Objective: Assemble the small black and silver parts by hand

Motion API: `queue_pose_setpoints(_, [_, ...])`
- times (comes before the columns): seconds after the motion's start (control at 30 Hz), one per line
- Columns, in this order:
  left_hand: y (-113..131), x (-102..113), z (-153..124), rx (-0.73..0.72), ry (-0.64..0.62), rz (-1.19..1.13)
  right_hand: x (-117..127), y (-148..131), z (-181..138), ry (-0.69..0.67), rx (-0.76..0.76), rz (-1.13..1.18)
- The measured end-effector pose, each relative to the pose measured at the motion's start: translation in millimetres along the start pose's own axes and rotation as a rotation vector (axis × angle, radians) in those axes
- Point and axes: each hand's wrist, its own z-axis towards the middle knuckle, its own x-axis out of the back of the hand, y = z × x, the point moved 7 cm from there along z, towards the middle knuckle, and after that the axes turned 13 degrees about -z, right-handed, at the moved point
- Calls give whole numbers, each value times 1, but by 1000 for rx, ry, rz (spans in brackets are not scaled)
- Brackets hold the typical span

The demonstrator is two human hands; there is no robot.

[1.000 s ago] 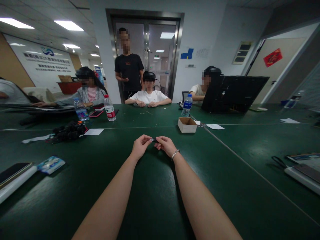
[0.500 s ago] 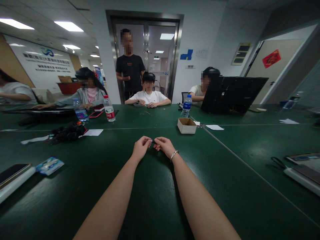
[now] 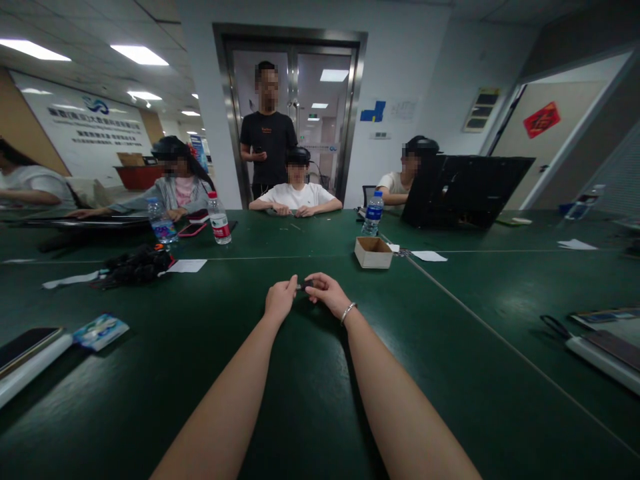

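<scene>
Dim, with seemingly blurred edges

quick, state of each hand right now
Left hand: closed, fingers at one end of a small dark object.
Right hand: closed, holding the small dark object's other end.

High beyond the grip of the right hand (image 3: 327, 293), far to its right, a red diamond (image 3: 542, 120) on a door (image 3: 575, 147) is showing a character resembling 福. Far left of it, a wall sign (image 3: 83, 127) is carrying a blue logo (image 3: 95, 105) and Chinese lettering too blurred to read surely. Straight beyond, a red bottle label (image 3: 220, 221), a blue bottle label (image 3: 373, 212) and a black T-shirt (image 3: 269, 147) are bearing illegibly small print.
</scene>
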Motion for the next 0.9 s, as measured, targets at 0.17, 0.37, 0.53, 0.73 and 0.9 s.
queue_pose_setpoints(0.17, [2,2,-2,50,48,-27,0,-1,1,-10,1,18])
queue_pose_setpoints(0.37, [5,1,-5,29,36,-20,1,1,1,9,-29,34])
queue_pose_setpoints(0.53, [2,-2,-1,-55,24,-153,4,2,1,53,-47,68])
queue_pose_setpoints(0.73, [3,-11,4,-156,-126,-431,8,9,3,108,-96,105])
queue_pose_setpoints(0.9, [0,-8,5,-114,-103,-385,8,8,3,104,-88,103])
